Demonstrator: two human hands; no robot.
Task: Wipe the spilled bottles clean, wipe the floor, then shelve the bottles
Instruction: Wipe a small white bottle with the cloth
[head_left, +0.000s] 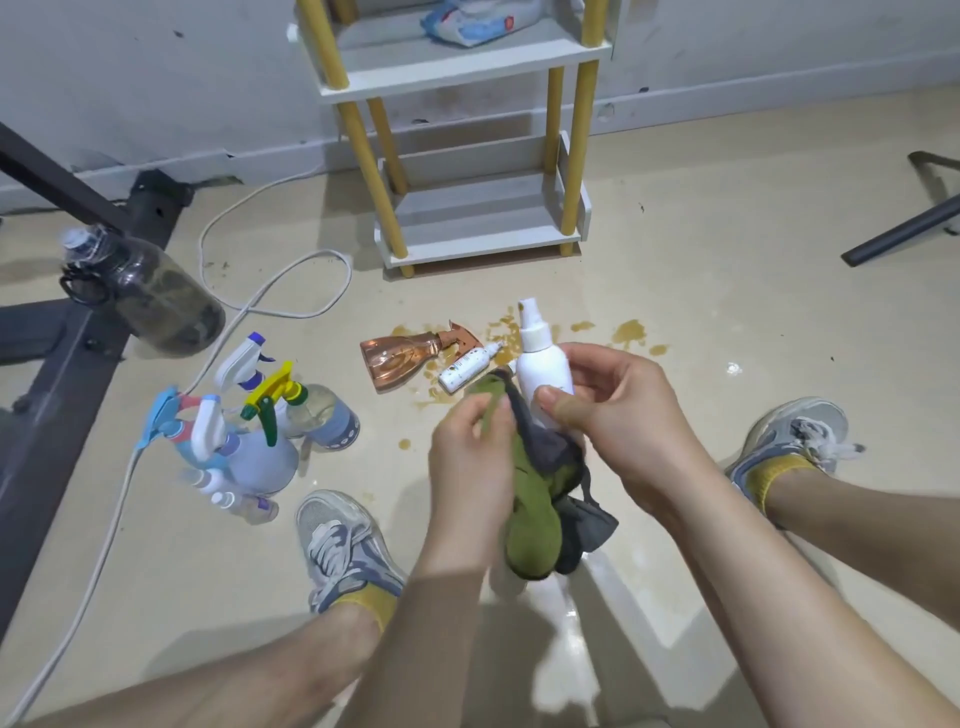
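My right hand grips a white spray bottle upright above the floor. My left hand holds a green and grey cloth against the bottle's lower side. On the floor behind lie an orange trigger spray bottle and a small white bottle, both on their sides in a brown spill. A white shelf unit with yellow posts stands against the wall beyond.
A cluster of spray bottles stands at the left, with small bottles lying beside it. A large clear jug rests by a dark metal frame. A white cable loops across the floor. My shoes flank my hands.
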